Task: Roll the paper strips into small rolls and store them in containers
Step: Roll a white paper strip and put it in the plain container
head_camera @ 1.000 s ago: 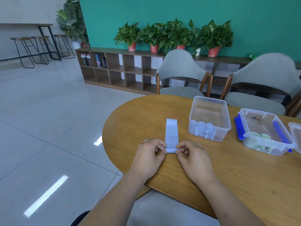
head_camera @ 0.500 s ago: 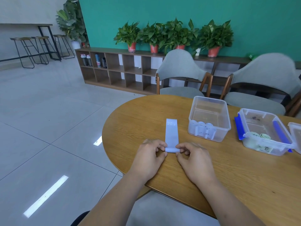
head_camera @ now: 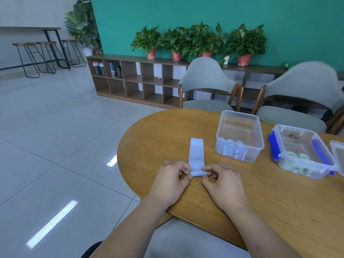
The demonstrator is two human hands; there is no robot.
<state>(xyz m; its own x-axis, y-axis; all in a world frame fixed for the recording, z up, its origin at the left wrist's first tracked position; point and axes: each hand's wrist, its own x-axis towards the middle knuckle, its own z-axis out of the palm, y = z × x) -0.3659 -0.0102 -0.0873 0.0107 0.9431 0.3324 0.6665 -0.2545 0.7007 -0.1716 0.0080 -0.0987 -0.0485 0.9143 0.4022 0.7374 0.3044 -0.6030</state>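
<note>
The pale paper strip [head_camera: 196, 153] lies flat on the table [head_camera: 158, 135], its near end curled into a small roll between both hands. The left hand [head_camera: 172, 180] pinches the roll's left end, the right hand [head_camera: 222, 183] its right end.

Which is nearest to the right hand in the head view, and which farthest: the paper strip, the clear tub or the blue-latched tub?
1. paper strip: its rolled end is pinched by the right hand, just ahead on the left.
2. clear tub: ahead and to the right, with white rolls inside.
3. blue-latched tub: farther right, holding green rolls.
</note>
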